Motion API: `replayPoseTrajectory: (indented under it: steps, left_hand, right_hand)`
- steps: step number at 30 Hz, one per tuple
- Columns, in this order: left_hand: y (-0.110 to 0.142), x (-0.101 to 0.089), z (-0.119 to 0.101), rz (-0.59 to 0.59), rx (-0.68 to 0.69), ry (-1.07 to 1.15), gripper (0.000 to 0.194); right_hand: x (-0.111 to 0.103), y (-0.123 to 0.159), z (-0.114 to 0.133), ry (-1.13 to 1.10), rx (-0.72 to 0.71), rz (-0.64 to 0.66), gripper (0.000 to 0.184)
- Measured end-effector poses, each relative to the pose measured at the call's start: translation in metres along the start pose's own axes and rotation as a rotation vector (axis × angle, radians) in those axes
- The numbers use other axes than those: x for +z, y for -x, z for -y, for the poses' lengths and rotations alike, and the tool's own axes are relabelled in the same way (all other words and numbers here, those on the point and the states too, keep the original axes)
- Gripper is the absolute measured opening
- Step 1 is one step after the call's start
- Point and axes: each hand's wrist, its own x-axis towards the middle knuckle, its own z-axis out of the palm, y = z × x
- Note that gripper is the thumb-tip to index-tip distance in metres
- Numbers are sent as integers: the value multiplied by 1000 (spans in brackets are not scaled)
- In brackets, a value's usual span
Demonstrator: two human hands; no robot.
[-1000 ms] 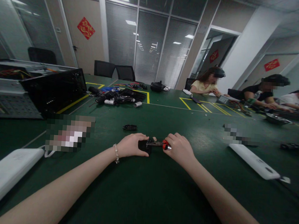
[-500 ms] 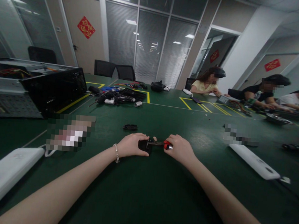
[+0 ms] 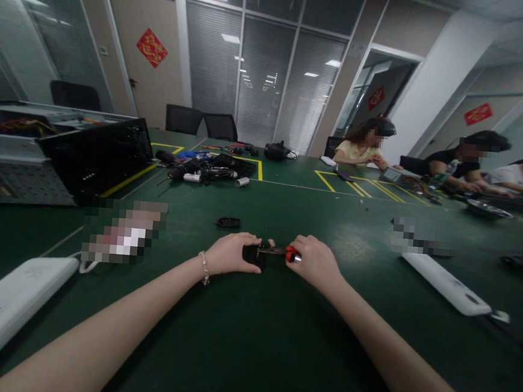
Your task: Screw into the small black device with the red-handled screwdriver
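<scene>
Landmark: black part (image 3: pixel 253 257), flat on the green table (image 3: pixel 250 340), in front of us. Our left hand (image 3: pixel 227 252) grasps it from its left side, thumb at the near edge, fingers at the far edge, probably so it can't skid or turn. Our right hand (image 3: pixel 314 260), right of the part, has fingers wrapped round the red grips of the pliers (image 3: pixel 290 254). Pliers lie low and level, nose pointing left over the part, likely so the tip meets it from the open side. Can't tell if the nose is pinching anything; too small and dark. Pale scrap (image 3: pixel 271 243) just beyond the part, by the nose. Small black piece (image 3: pixel 228 222) beyond and left of the part, outside both hands' working spot, perhaps set aside. Tool pile (image 3: pixel 209 166) farther beyond.
</scene>
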Motion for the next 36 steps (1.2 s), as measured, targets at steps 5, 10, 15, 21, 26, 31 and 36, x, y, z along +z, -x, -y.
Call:
replayPoseTrajectory:
  steps: [5, 10, 15, 21, 26, 31, 36]
  left_hand:
    - [1, -2, -1, 8, -4, 0, 76]
    - [1, -1, 0, 16, 3, 2, 77]
    - [-1, 1, 2, 14, 2, -7, 78]
    - [-1, 2, 1, -19, 9, -22, 78]
    - [-1, 2, 2, -22, 16, -18, 78]
    - [-1, 1, 2, -18, 24, -18, 78]
    - [0, 1, 1, -12, 21, -21, 77]
  right_hand:
    - [-4, 1, 1, 35, -26, -23, 16]
    - [-4, 2, 0, -33, 19, 17, 15]
    - [-1, 1, -1, -93, 65, 73, 16]
    - [-1, 0, -2, -101, 78, 108, 18]
    - [-3, 0, 2, -56, 59, 75, 18]
    - [-6, 0, 6, 36, 21, 32, 18]
    - [-8, 2, 6, 68, 0, 10, 20]
